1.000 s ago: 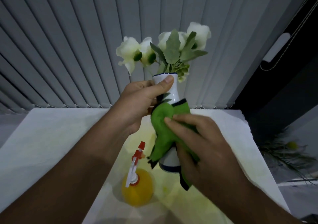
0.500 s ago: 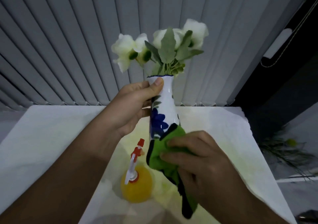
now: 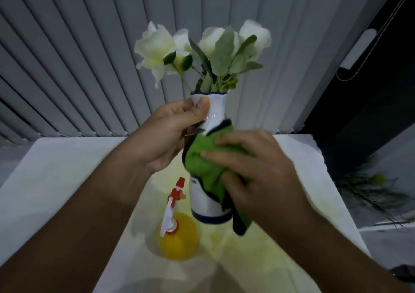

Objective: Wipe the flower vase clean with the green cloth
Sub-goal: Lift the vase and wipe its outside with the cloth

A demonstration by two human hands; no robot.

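A white vase [image 3: 207,205] with blue trim is held up above the table, with white flowers [image 3: 202,50] and green leaves standing in it. My left hand [image 3: 170,135] grips its neck, thumb just under the rim. My right hand [image 3: 253,175] presses the green cloth [image 3: 204,164] with dark edging against the vase's middle. The cloth and my fingers hide the blue painted pattern; the vase's lower part and blue base ring show below.
A yellow spray bottle [image 3: 177,236] with a red and white trigger head stands on the white table [image 3: 56,175] just below and left of the vase. Grey vertical blinds [image 3: 78,56] hang behind. A dark plant [image 3: 370,187] lies off the table's right edge.
My right hand has slid the cloth back up from the vase's lower body to its middle, covering the blue pattern. The vase stays in my left hand, slightly nearer.
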